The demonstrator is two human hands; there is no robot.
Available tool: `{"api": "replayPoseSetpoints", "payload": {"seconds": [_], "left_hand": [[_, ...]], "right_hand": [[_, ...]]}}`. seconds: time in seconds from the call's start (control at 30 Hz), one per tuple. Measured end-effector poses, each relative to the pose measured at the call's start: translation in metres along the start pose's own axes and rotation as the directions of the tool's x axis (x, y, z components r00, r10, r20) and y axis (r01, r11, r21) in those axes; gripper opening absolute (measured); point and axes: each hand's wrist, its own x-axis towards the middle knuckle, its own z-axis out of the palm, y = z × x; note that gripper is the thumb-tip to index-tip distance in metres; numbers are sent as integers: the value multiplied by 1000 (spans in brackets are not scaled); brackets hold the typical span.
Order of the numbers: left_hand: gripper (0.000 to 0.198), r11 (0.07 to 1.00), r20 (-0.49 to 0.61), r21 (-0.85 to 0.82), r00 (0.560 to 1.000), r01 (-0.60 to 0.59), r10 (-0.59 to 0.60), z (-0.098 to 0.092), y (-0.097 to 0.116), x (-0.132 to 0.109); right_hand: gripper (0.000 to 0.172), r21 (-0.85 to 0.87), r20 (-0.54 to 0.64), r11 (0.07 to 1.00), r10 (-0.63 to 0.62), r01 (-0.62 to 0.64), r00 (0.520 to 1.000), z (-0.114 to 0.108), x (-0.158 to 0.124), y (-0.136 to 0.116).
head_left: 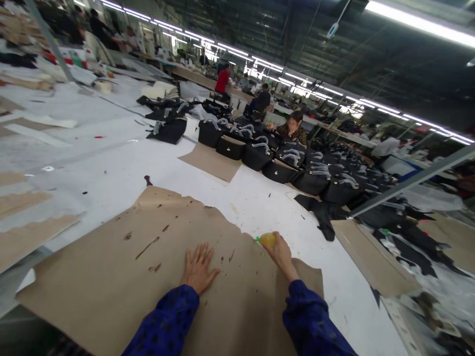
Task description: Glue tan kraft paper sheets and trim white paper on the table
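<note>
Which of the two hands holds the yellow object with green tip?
The right hand: it grips the yellow object, whereas the left hand lies spread, palm down, on the brown sheet.

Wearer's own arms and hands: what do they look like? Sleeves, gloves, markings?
Left hand and right hand are bare, no gloves. Left sleeve is loose, deep blue with dark spots; right sleeve is the same blue, its spots less distinct.

Yellow bottle (pixel 267 240) partly hidden by right hand (pixel 282 254); contents unclear. Palm of left hand (pixel 199 271) hidden against brown sheet (pixel 107 277). Brown sheet and blue sleeves (pixel 166 316) cut off by bottom edge. Co-worker's (pixel 301 137) lower body hidden behind black handbags (pixel 256 157). Distant workers (pixel 222 81) blurred, handwork too small to tell. Nearest fluorescent tube (pixel 419 22) cut by right edge.
</note>
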Motion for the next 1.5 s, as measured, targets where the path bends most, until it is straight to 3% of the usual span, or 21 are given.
{"api": "replayPoseSetpoints", "payload": {"seconds": [0.13,0.3,0.47,0.7,0.87,1.03,1.13,1.3,1.4,1.5], "left_hand": [[69,1000,-5,-23,1000,-3,3,2,-5,1],[69,999,-7,-46,1000,-4,4,-1,-9,2],[71,998,12,-68,1000,-4,5,-3,-11,2],[71,995,12,-102,1000,2,-1,-4,-15,3],[71,991,17,-131,1000,7,-5,-5,-19,3],[75,990,15,-139,1000,-5,7,-3,-21,4],[76,991,2,-133,1000,4,-4,-1,-21,4],[65,983,-79,-120,986,135,-145,1,-21,3],[69,982,-95,-114,982,152,-163,1,-20,2],[76,982,-80,-97,982,163,-170,0,-20,3]], "right_hand": [[56,34,-72,999,-16,18,997,-6,18,-21],[53,-8,71,997,-82,83,994,8,27,-36],[55,45,46,992,-118,116,992,23,41,-58],[60,107,18,990,-89,87,996,16,36,-60],[61,147,-35,982,-116,120,993,40,36,-69],[66,240,-42,953,-179,184,983,70,64,-109],[67,280,5,939,-211,201,978,74,77,-124],[58,104,71,978,-188,180,980,52,72,-100],[57,54,114,988,-152,147,982,36,63,-83],[54,21,150,989,-148,147,978,30,59,-82]]}}
